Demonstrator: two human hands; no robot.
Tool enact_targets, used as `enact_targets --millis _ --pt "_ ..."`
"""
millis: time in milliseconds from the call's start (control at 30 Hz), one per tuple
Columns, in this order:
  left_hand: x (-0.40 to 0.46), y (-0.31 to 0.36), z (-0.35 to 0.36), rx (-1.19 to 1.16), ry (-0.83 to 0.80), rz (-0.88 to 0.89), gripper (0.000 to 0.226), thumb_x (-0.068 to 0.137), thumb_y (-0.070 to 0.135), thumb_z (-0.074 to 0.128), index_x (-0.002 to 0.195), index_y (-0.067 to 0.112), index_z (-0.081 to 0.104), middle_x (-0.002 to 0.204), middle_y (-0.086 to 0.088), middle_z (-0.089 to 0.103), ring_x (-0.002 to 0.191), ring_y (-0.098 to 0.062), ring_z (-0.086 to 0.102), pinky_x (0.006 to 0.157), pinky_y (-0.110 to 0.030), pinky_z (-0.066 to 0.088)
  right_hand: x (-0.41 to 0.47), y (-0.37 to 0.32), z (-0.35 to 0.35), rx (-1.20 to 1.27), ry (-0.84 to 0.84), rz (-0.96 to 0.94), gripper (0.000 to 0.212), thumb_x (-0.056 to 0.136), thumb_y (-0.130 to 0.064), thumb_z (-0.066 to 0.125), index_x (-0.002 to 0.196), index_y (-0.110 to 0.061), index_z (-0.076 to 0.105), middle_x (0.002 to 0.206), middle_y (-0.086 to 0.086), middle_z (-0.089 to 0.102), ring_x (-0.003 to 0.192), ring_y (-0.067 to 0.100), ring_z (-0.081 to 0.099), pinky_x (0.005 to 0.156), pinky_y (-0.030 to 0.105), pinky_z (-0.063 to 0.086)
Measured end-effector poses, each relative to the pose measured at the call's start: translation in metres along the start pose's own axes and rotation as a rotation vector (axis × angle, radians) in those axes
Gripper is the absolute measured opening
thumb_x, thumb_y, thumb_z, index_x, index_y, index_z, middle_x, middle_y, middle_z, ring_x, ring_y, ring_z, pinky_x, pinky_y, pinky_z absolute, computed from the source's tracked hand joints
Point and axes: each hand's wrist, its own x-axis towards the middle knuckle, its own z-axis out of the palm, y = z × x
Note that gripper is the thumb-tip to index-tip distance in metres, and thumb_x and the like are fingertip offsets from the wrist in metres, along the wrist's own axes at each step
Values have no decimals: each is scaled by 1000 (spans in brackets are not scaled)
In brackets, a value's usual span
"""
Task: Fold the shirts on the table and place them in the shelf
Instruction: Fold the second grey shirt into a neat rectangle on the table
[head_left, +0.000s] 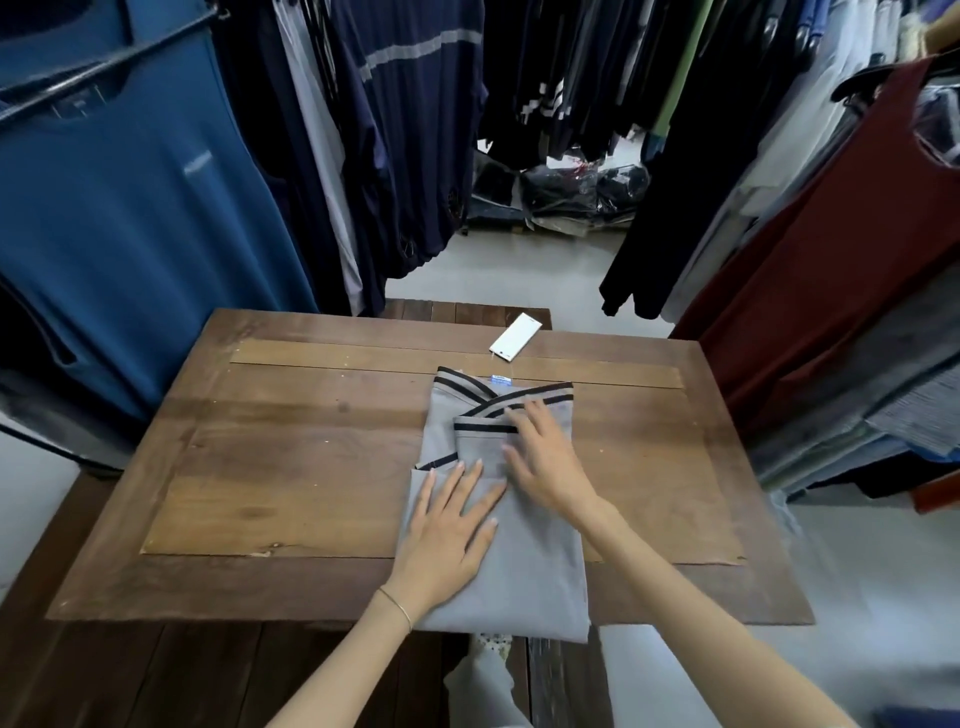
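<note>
A grey shirt (535, 571) with black-striped cuffs lies on the wooden table (291, 447), its sides and both sleeves folded in over the middle so that it forms a long narrow strip. Its near end hangs a little over the table's front edge. My left hand (449, 530) lies flat on the left part of the shirt with fingers spread. Further up, my right hand (545, 457) rests flat on the crossed sleeves, fingers straight. Neither hand grips the cloth. No shelf is in view.
A white hang tag (515, 336) lies on the table beyond the shirt's collar. Hanging clothes crowd the left (130, 208), back and right (831, 270) sides. Bagged garments (566, 192) lie on the floor behind the table.
</note>
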Motion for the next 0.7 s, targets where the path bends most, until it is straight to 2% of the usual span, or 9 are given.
enact_targets --millis 67,133,233,300,400,500,600,667,700 --pt "-1 0 -3 15 -26 9 52 101 40 25 150 22 28 157 -2 23 146 -15 15 115 -43 9 -34 -15 9 18 -17 -86 74 96 -59 20 145 -6 36 155 16 25 147 28 14 119 44 17" --pt "-3 -1 -6 -37 -48 19 55 100 38 21 151 15 21 158 -4 16 146 -12 8 117 -39 4 -68 -29 15 34 -106 -110 82 91 -68 13 152 -14 19 160 6 9 149 17 0 121 36 6" --pt "-23 2 -8 -61 -65 46 56 102 42 10 150 14 16 158 -3 13 146 -10 6 116 -32 -2 -115 -37 24 -4 -185 -169 92 86 -77 22 153 -18 3 160 0 -8 147 9 -13 120 31 -6" --pt "-42 -1 -7 -5 -99 105 57 102 47 12 150 16 18 158 -2 15 146 -13 10 116 -33 0 -139 -31 33 -123 -184 -203 101 83 -78 35 153 -13 2 161 4 -6 148 15 -11 119 36 -6" --pt "-63 -9 -10 -44 -155 178 77 94 69 19 152 21 6 160 3 -3 146 -7 -10 117 -33 -6 -160 -25 39 -295 -124 -252 107 71 -49 73 152 -8 16 159 13 16 146 28 18 116 42 16" --pt "-72 -16 -18 52 -207 266 106 78 83 36 152 19 -5 159 2 -13 145 -12 -16 117 -33 -10 -165 -27 36 -342 -61 -195 116 48 -30 86 147 -9 29 148 18 40 133 34 43 106 42 41" --pt "-78 -24 -22 230 -273 302 117 63 51 78 152 10 14 158 -8 17 145 -23 17 119 -37 10 -171 -29 35 -361 -45 -180 116 42 -22 88 143 -9 34 141 18 48 127 34 51 98 39 49" --pt "-83 -25 -25 285 -245 272 117 50 24 86 149 8 25 153 -7 32 139 -26 33 113 -39 21 -175 -32 34 -368 -49 -176 115 37 -19 89 140 -10 39 136 16 54 122 31 56 92 33 53" --pt "-85 -24 -29 261 -256 280 113 56 15 82 150 8 21 155 -7 27 141 -27 28 112 -42 18 -177 -33 34 -367 -43 -179 114 35 -18 89 137 -11 41 133 15 56 120 30 58 88 31 54"
